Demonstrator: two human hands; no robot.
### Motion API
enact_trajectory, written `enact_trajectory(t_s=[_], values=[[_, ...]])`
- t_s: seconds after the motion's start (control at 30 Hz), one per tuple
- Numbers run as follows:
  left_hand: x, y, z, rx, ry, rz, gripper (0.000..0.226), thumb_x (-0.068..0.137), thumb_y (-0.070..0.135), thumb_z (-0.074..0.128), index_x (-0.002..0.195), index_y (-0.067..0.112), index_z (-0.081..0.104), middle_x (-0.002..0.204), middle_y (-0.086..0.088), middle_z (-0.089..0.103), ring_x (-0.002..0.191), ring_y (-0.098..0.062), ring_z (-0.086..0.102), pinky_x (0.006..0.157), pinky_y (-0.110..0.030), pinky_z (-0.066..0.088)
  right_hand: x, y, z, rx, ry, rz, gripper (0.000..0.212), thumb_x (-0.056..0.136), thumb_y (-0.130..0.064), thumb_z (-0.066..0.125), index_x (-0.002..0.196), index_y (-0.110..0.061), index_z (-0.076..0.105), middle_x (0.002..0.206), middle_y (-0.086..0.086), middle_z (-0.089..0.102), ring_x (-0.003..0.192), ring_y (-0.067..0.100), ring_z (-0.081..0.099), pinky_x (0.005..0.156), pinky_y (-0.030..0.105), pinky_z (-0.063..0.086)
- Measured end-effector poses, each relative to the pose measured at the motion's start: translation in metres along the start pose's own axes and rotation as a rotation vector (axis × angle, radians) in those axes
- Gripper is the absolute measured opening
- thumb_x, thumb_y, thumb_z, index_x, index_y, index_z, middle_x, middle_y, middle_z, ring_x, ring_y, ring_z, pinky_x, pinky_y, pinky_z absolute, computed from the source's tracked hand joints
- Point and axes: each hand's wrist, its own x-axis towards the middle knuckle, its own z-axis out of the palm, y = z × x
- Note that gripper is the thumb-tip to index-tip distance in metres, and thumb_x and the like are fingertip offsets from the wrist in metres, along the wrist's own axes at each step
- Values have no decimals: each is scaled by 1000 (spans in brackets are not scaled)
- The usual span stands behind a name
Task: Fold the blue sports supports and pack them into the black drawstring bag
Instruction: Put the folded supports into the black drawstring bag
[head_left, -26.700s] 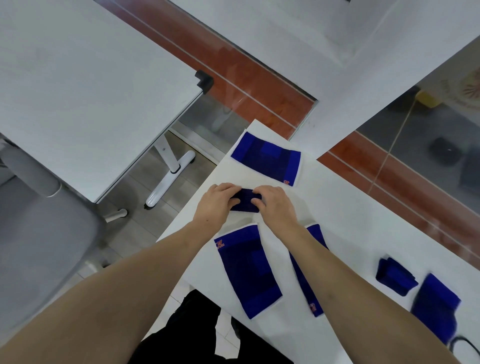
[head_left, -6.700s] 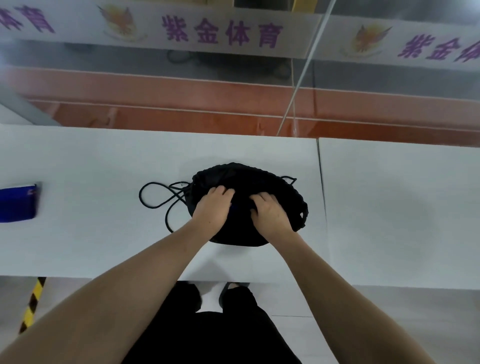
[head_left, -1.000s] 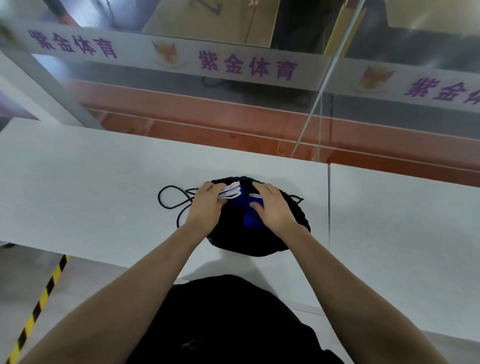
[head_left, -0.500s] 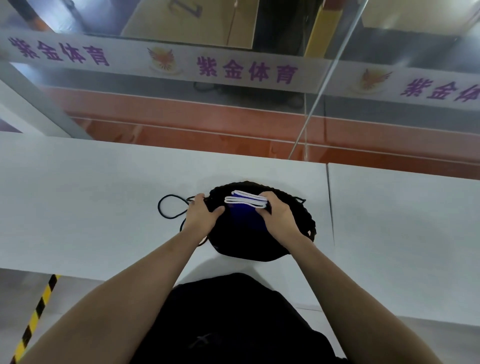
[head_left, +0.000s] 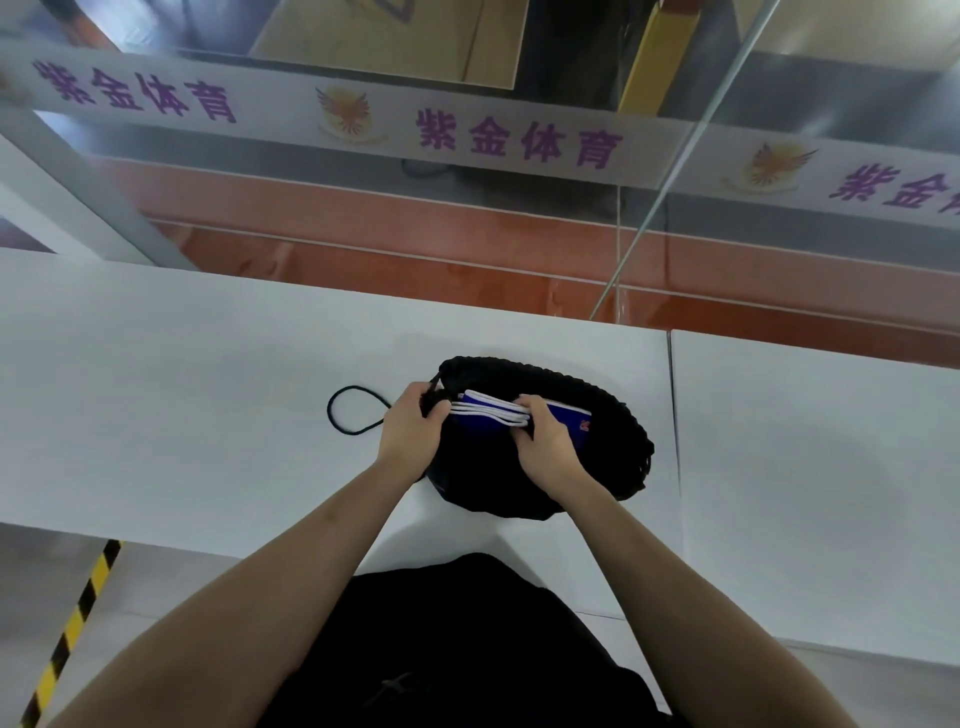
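The black drawstring bag (head_left: 597, 415) lies on the white table (head_left: 182, 405), its mouth turned up. A stack of folded blue sports supports (head_left: 563, 418) with white edges stands in the mouth, partly sunk inside. My right hand (head_left: 545, 441) is closed over the stack's near side. My left hand (head_left: 413, 428) pinches the bag's left rim where the cord comes out. A black cord loop (head_left: 353, 410) lies on the table left of the bag.
A seam (head_left: 672, 415) splits the table just right of the bag. Behind the far edge stands a glass wall with an orange band (head_left: 467, 249) and a white strip of purple characters. A yellow-black floor stripe (head_left: 67, 634) runs at the lower left.
The stack of supports has sunk a little deeper into the bag under my right hand. My left hand has shifted up onto the bag's left rim. The view has tilted slightly.
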Motion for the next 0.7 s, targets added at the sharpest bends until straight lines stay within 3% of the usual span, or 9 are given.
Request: enact_trajectory(t_s=[0.23, 0.37, 0.47, 0.57, 0.63, 0.7], values=[[-13, 5, -11, -89, -1, 63, 22, 99, 25, 55, 120, 23, 57, 109, 11, 65, 102, -7, 61, 82, -23, 46, 18, -7, 19, -24, 18, 23, 27, 103, -12, 59, 126, -18, 47, 113, 9, 69, 101, 28, 67, 81, 33, 49], [-13, 1, -12, -109, 1, 26, 24, 97, 25, 57, 121, 26, 52, 108, 10, 66, 103, -13, 63, 83, -27, 49, 24, -6, 26, -115, -27, 41, 45, 97, -19, 71, 138, -16, 53, 129, 12, 65, 116, 30, 63, 95, 34, 50], [-10, -2, -14, -78, -26, 29, 45, 96, 22, 56, 137, 32, 40, 110, 6, 66, 100, -18, 66, 86, -34, 54, 19, -6, 22, -194, -26, -14, 54, 97, -20, 70, 148, -15, 51, 140, 13, 59, 127, 31, 57, 110, 40, 47], [-3, 5, -13, -13, -80, 33, 62, 94, 19, 51, 148, 41, 30, 104, 4, 67, 90, -17, 66, 76, -31, 51, 8, -2, 5, -173, 65, -125, 42, 98, -17, 67, 139, -14, 58, 131, 7, 63, 116, 24, 62, 104, 42, 52], [3, 13, -11, 47, -85, 36, 56, 93, 19, 48, 144, 38, 39, 106, 3, 67, 92, -19, 65, 76, -32, 50, -1, 3, -14, -167, 194, -204, 30, 99, -15, 64, 130, -15, 62, 123, 2, 64, 110, 19, 62, 99, 38, 54], [7, 20, -9, 119, -105, 55, 38, 93, 20, 46, 129, 31, 53, 104, 3, 67, 93, -19, 64, 71, -30, 50, -8, 11, -35, -186, 329, -232, 27, 100, -17, 62, 128, -17, 61, 125, -1, 62, 116, 17, 58, 102, 34, 52]])
